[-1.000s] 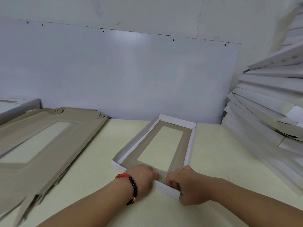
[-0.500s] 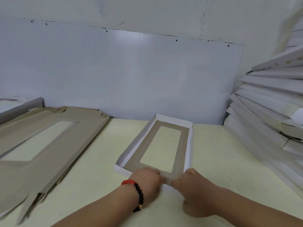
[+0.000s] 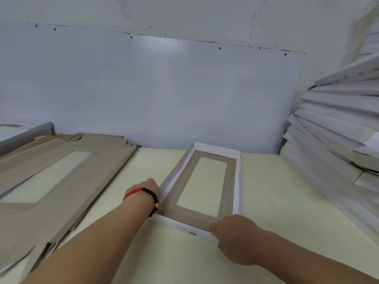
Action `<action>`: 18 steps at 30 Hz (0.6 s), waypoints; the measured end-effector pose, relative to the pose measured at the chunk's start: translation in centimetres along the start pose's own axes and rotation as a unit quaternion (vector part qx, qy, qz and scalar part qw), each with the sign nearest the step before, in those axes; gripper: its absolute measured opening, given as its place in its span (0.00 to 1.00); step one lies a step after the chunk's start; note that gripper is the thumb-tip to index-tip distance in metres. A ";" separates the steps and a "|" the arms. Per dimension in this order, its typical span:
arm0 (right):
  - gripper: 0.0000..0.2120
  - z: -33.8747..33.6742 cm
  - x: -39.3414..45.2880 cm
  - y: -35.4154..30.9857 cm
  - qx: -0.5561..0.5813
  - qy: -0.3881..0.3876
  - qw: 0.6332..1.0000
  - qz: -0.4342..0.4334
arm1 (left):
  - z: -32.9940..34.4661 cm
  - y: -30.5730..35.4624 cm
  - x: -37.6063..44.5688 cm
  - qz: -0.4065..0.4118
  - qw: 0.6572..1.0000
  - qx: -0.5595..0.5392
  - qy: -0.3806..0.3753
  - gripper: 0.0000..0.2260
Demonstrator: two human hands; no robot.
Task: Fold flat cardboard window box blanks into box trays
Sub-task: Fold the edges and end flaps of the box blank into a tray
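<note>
Near the table's front edge, the right hand (image 3: 235, 236) curls its fingers over the near right corner of the folded tray (image 3: 205, 181). The left hand (image 3: 150, 188) presses its left wall; whether those fingers grip is hidden. It looks light, thin and easily creased, best held at the walls. Flat blanks (image 3: 51, 181) lie left.

One piece of print can be read: the letters "SGS", in dark ink and upside down from this view, on the white outer face of the near end wall of the folded box tray (image 3: 185, 229). It sits between the two hands, closer to the right hand (image 3: 238, 239) than to the left hand (image 3: 150, 189). A faint grey smudge of print just left of it is too blurred to read.
</note>
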State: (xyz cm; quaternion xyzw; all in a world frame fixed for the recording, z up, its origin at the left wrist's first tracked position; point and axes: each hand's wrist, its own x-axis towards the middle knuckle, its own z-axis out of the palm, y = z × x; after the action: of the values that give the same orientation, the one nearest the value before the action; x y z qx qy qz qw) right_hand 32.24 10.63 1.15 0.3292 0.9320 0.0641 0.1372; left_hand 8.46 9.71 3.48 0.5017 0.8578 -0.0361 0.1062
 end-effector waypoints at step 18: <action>0.06 -1.3 -0.3 -1.7 -0.053 -0.010 0.998 -0.013 | 2.5 2.6 3.3 -0.008 1.000 -0.021 0.017 0.15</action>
State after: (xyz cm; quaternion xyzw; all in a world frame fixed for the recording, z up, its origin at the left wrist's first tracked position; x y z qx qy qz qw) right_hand 31.08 9.11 2.11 0.3101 0.9300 0.1089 0.1645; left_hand 9.51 13.39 0.39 0.4928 0.8641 -0.0102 0.1021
